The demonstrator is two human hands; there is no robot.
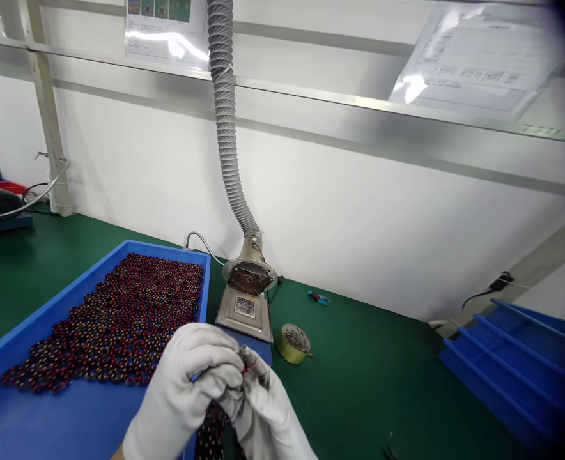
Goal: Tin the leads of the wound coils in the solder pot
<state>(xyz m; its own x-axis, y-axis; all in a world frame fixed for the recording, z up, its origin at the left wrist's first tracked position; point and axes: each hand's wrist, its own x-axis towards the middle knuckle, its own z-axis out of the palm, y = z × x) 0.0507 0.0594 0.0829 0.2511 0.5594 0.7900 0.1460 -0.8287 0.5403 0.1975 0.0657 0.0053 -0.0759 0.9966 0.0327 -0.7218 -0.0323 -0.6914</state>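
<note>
My left hand (186, 377), in a white glove, is closed with its fingertips bent against those of my right hand (270, 399). The right hand wears a white glove with greyed fingertips and is closed too. Pinched where they meet is a small dark part with a bit of red (245, 368); the fingers cover most of it, so its kind does not show. Below the hands lie more small dark ring coils (211, 431), partly hidden by the gloves. To the left, a blue tray (95, 421) holds rows of dark ring-shaped coils (133, 313) with red and gold-coloured spots.
Behind the hands stands a metal device (244, 313) with a square plate, under a funnel on a grey flexible duct (225, 115). Beside it are a round yellowish tin (292, 345) and blue-handled cutters (319, 298). Blue stacked trays (517, 364) stand at the right.
</note>
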